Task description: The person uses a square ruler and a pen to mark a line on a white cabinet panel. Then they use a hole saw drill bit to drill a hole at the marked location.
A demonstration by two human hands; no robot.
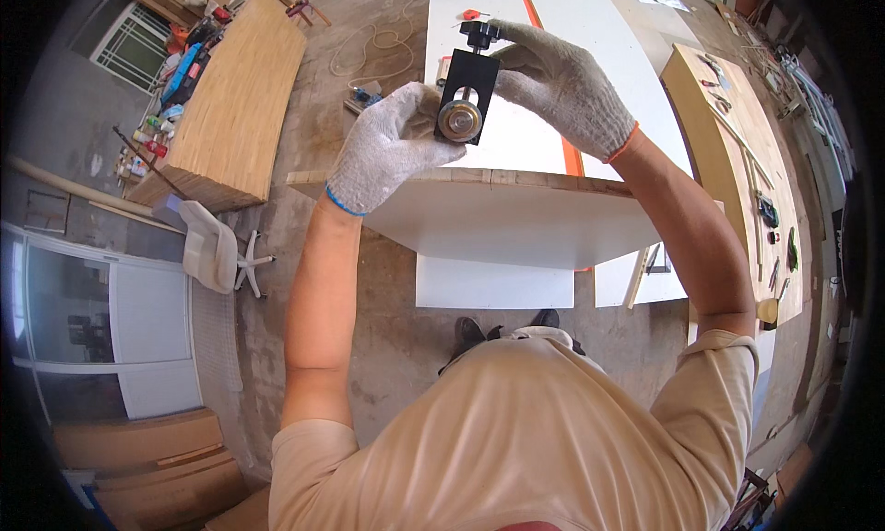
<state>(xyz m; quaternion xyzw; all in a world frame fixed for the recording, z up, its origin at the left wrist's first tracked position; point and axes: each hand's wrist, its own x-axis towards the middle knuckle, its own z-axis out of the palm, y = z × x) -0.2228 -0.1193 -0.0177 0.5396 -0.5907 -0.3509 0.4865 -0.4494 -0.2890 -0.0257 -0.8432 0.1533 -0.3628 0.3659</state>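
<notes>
The black tool [470,77], metal roller [460,122] near and knob [479,35] far, is just beyond the white panel's [489,216] far edge. The left hand's [385,147] fingers grasp its left side; the right hand's [576,88] fingers grasp it by the knob. Wooden worktop [241,93] far left; chair [208,253] left.

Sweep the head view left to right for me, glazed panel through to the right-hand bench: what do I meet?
White-framed glazed panel, white chair, left grip, black knobbed block, right grip, light wooden bench.
</notes>
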